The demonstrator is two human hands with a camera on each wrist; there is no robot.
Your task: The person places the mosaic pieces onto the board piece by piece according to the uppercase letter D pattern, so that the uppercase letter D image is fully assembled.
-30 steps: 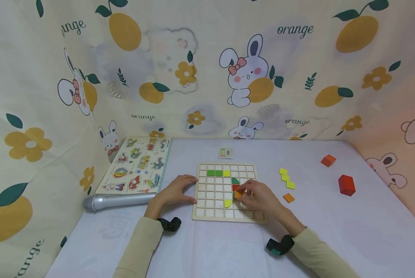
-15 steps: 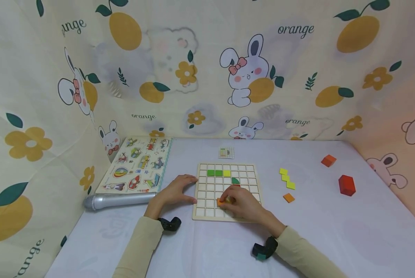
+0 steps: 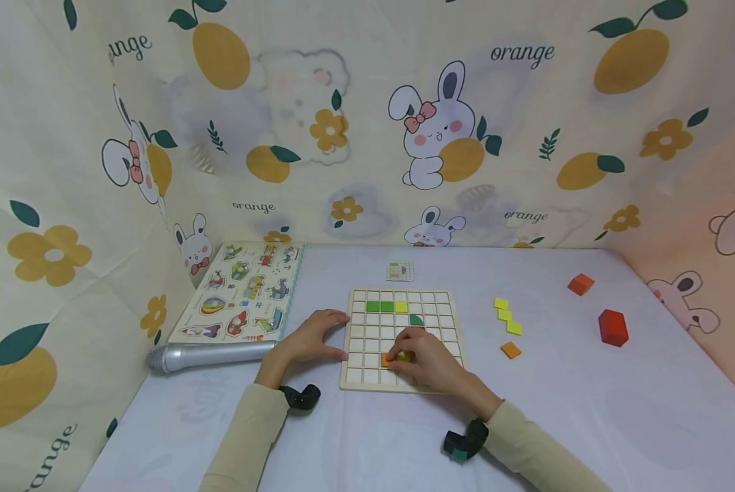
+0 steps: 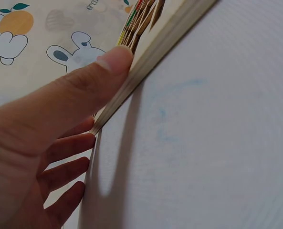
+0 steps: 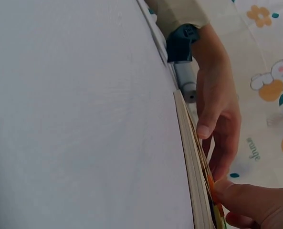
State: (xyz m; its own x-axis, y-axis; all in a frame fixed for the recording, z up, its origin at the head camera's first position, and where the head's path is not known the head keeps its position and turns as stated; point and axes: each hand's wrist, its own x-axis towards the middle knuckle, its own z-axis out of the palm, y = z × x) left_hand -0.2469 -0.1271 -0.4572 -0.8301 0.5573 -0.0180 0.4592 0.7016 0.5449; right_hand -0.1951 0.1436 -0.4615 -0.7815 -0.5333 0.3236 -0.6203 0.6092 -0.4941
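Moved: since a second ago my right hand point(image 3: 425, 361) has carried the orange tile point(image 3: 387, 360) from the right-middle cells of the grid board point(image 3: 372, 333) to the near rows, left of centre; over the last half second it has barely shifted, so I judge the tile is being seated in a cell.
Right hand: fingers curled over the orange tile, pinching it at the fingertips against the board; a yellow piece point(image 3: 402, 356) shows just beside it under the fingers. The right wrist view shows only a thumb point(image 5: 256, 200) at the board's edge point(image 5: 193, 157).
Left hand: my left hand point(image 3: 311, 337) has not moved; it rests flat against the left edge of the board, fingers fairly straight, thumb point(image 4: 91, 78) pressed on the board's side, holding nothing.
Orange tile: on the board, near rows, partly hidden; I cannot tell if it sits flush.
Already on board: two green tiles point(image 3: 380, 306) and a yellow tile point(image 3: 401, 307) in the far rows, a green quarter-round point(image 3: 416, 319) right of centre.
Loose pieces: yellow zigzag point(image 3: 507, 316) and a small orange square point(image 3: 511, 350) to the right, two red blocks point(image 3: 613, 326) further right.
Elsewhere: picture puzzle point(image 3: 241, 292) and silver cylinder point(image 3: 207, 355) at left.
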